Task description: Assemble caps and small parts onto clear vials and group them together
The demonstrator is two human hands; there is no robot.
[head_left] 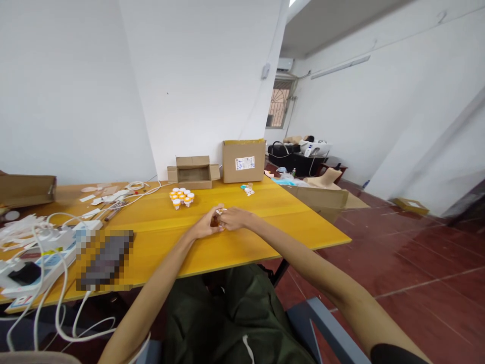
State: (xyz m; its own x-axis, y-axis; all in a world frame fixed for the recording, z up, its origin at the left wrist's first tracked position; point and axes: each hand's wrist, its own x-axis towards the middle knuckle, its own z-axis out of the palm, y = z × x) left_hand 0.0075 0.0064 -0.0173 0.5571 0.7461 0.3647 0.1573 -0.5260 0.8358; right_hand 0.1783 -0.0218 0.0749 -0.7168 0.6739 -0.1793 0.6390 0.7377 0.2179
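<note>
Above the yellow table (261,222), my left hand (205,225) curls its fingers and thumb round a small bottle (223,210), mostly hidden; a bit of white shows at its top. My right hand (235,219) meets it from the other side, fingers closed on the top of the same bottle. Beyond them to the left, several small orange bottles with white caps (182,196) stand in a tight group. Past my hands to the right lies a small pile of white and green pieces (248,190), too small to make out clearly.
Behind stand an open cardboard box (194,174) and a taller, labelled cardboard box (244,162). On the left are power strips (56,258) with white cables, a blurred-out dark object (108,258) and another cardboard box (26,189). A grey chair armrest (322,323) is at my right.
</note>
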